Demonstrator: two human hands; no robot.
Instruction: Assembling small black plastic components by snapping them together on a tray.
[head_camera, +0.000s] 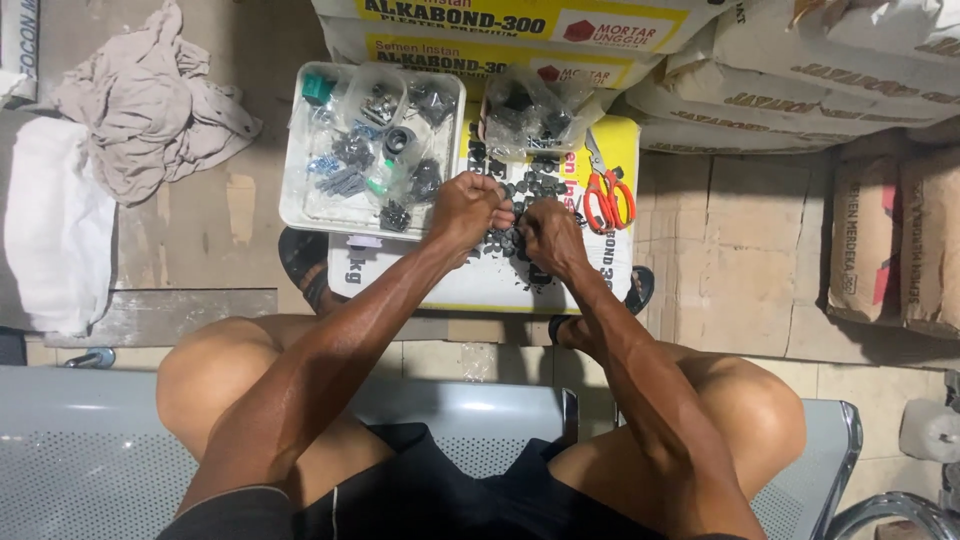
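Seen from above, a seated person works over a low stack of sacks. At far left, a crumpled beige cloth (140, 95) lies on the floor. Right of it, a white plastic tray (296, 190) holds clear bags of small dark parts. The left hand (466, 208) is curled, fingertips pinched together on something too small to tell. Just beside it, touching, the right hand (549, 234) is curled the same way. Both rest over a heap of small black caps (535, 182) on a yellow-and-white sack (480, 285). Orange-handled scissors (608, 192) lie right of the heap.
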